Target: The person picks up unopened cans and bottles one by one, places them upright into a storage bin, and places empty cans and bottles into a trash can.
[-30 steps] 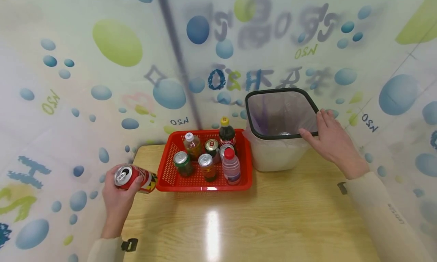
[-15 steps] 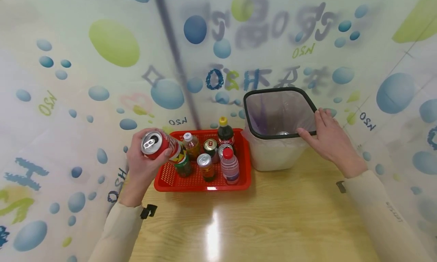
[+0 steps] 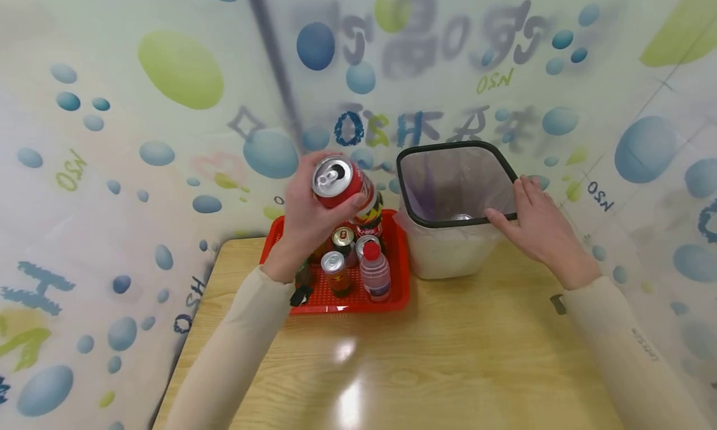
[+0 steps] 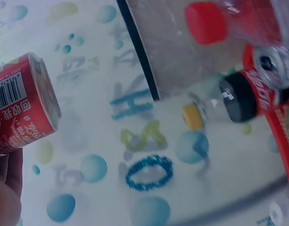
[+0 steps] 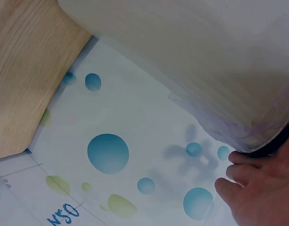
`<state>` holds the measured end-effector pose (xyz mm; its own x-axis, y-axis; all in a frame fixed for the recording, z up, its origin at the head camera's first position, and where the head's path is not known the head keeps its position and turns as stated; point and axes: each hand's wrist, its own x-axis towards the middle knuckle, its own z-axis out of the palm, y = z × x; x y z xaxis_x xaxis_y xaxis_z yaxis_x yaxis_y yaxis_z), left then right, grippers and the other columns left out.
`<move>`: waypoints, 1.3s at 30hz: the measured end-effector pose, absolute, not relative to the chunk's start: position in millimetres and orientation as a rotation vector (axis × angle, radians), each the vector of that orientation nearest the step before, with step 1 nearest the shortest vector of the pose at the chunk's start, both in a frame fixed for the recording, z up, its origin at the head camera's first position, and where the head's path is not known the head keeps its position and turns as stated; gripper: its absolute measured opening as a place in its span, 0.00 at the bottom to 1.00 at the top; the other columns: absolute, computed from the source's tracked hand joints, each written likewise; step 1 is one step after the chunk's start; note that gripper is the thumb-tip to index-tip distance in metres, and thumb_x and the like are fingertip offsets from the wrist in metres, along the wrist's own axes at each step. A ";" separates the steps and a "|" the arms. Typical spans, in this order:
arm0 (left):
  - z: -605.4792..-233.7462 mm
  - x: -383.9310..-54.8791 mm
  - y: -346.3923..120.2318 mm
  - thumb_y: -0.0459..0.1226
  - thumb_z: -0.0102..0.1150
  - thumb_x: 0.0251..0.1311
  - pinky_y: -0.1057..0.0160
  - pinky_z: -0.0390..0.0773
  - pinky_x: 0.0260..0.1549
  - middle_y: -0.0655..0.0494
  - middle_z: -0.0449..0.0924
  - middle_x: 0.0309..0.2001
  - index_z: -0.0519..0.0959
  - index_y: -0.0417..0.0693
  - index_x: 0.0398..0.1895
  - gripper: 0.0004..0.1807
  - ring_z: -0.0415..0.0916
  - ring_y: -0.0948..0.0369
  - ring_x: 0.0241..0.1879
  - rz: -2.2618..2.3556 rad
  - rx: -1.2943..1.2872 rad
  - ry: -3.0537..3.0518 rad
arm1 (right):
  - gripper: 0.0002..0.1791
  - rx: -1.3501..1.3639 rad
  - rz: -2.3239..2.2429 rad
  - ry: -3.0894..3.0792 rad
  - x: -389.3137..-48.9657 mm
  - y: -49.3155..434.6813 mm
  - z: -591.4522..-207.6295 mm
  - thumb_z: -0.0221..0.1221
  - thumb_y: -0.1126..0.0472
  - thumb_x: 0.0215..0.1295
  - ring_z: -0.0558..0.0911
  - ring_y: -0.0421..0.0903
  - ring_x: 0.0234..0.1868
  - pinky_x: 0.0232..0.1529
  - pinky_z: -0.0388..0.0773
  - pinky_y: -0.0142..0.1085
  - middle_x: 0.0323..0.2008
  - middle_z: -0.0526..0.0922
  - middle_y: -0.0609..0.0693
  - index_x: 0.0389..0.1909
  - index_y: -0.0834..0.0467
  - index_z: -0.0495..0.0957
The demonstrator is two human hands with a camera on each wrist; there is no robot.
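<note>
My left hand (image 3: 305, 215) grips a red cola can (image 3: 350, 190) and holds it tilted above the red basket (image 3: 347, 309), its opened lid facing me. In the left wrist view the can (image 4: 22, 103) shows a barcode. My right hand (image 3: 540, 231) rests on the near right corner of the lined trash bin (image 3: 448, 252), its fingers along the black rim and thumb at the front edge. The right wrist view shows those fingers (image 5: 241, 174) beside the rim. Inside the bin a can top (image 3: 462, 218) is visible.
The basket holds a pink bottle with a red cap (image 3: 374, 274), an orange can (image 3: 337, 274), a dark cola bottle (image 4: 243, 96) and other cans, partly hidden by my left arm. A patterned cloth wall (image 3: 224, 137) rises behind the wooden table (image 3: 448, 355).
My left hand has carried the red can from left of the basket, up and rightward, to above its back part. The right hand has stayed on the bin rim.
</note>
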<state>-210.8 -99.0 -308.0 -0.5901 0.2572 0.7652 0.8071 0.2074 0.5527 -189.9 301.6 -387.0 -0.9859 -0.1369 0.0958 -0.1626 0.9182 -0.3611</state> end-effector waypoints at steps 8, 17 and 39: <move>-295.7 -234.2 -35.7 0.35 0.74 0.59 0.61 0.83 0.52 0.44 0.78 0.58 0.67 0.36 0.65 0.34 0.77 0.56 0.56 -1.464 -1.034 -2.070 | 0.55 0.236 0.587 -3.015 -188.9 301.5 -385.6 0.43 0.31 0.78 0.39 0.68 0.81 0.78 0.39 0.60 0.80 0.35 0.72 0.79 0.74 0.37; -311.3 -263.3 10.0 0.41 0.74 0.61 0.66 0.79 0.55 0.47 0.76 0.60 0.66 0.41 0.67 0.36 0.76 0.55 0.58 -1.395 -1.016 -2.304 | 0.56 0.233 0.568 -2.998 -190.7 299.0 -385.2 0.44 0.31 0.77 0.41 0.68 0.81 0.78 0.42 0.61 0.80 0.38 0.74 0.79 0.75 0.39; -359.7 -290.1 39.9 0.50 0.78 0.56 0.63 0.78 0.60 0.54 0.75 0.60 0.66 0.47 0.68 0.42 0.75 0.59 0.57 -1.091 -0.894 -2.838 | 0.56 0.206 0.523 -3.024 -193.0 299.7 -386.3 0.44 0.31 0.77 0.41 0.69 0.80 0.77 0.43 0.62 0.79 0.39 0.75 0.79 0.75 0.39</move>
<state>-290.1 39.9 -359.7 -0.8406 0.5143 0.1697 0.4956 0.6040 0.6242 -193.0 299.7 -386.3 -0.9888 -0.1205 0.0878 -0.1430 0.9333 -0.3295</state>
